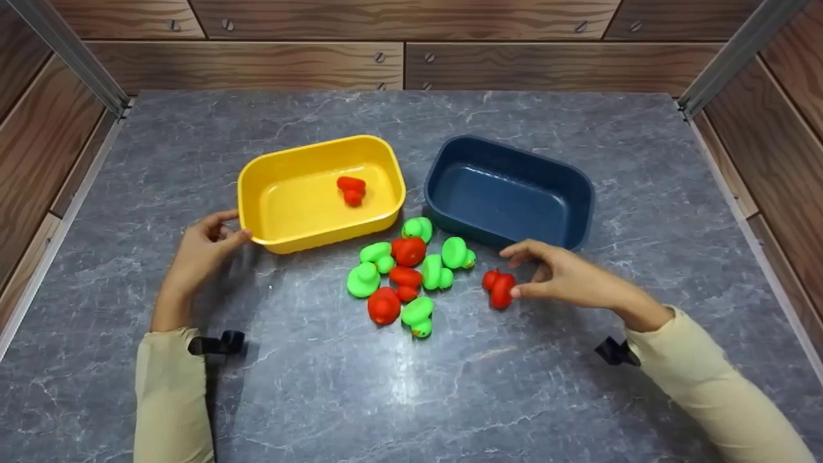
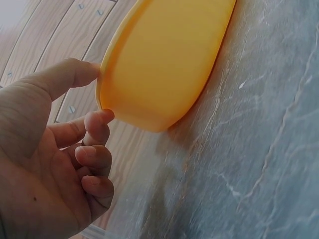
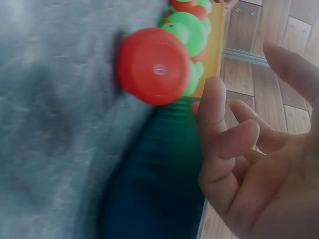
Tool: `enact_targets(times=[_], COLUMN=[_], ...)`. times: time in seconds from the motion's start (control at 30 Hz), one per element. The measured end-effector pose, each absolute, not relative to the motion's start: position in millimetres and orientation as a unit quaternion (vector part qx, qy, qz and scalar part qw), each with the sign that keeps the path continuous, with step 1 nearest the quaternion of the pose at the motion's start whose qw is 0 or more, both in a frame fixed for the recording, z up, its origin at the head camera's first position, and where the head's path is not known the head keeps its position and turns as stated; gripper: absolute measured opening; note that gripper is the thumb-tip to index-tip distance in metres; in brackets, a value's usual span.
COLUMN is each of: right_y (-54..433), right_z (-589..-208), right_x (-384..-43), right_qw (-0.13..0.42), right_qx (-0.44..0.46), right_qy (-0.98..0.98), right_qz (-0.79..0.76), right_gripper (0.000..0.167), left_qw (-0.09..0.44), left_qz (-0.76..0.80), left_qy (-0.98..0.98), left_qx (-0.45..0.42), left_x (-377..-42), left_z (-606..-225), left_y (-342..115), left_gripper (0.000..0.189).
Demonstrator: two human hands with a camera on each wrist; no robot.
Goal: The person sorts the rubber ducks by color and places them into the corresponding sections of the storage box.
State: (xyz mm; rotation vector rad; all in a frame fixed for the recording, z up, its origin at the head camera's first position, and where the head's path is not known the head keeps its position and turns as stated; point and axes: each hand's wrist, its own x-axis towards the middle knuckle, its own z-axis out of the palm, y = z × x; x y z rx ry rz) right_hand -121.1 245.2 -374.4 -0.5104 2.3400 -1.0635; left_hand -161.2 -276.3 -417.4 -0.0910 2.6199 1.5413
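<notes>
With its thumb and index finger, my left hand [image 1: 209, 247] grips the near left corner of the yellow bin [image 1: 321, 235]; its other fingers are curled, as the left wrist view shows. One red rubber duck [image 1: 352, 191] lies on its side inside that bin. My right hand [image 1: 566, 275] is above the table, thumb and fingers spread apart, by a single red rubber duck [image 1: 503, 292]. In the right wrist view this duck [image 3: 154, 67] shows its round base, and the fingers are apart from it. The navy blue bin [image 1: 501, 193] stands just beyond the right hand and holds nothing.
Between the hands, green rubber ducks [image 1: 364, 281] and red rubber ducks [image 1: 384, 305] lie in a loose cluster in front of the bins. The grey marbled table [image 1: 289, 386] is bordered by wood-patterned walls [image 1: 308, 67] at the back and sides.
</notes>
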Motion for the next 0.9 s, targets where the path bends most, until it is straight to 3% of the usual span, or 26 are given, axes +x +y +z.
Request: enact_targets(times=[0.53, 0.9], right_y=[247, 241], right_z=[-399, -407], right_x=[-121, -123], right_qw=[0.248, 0.243], right_qx=[-0.186, -0.189], right_qy=[0.907, 0.900], right_qz=[-0.286, -0.309], right_gripper=[0.065, 0.064], left_qw=[0.060, 0.059], left_qz=[0.506, 0.509], left_qy=[0.860, 0.858], left_qx=[-0.035, -0.038], left_x=[-162, -165], left_z=[-419, -423], left_y=[-277, -280], left_gripper=[0.057, 0.055])
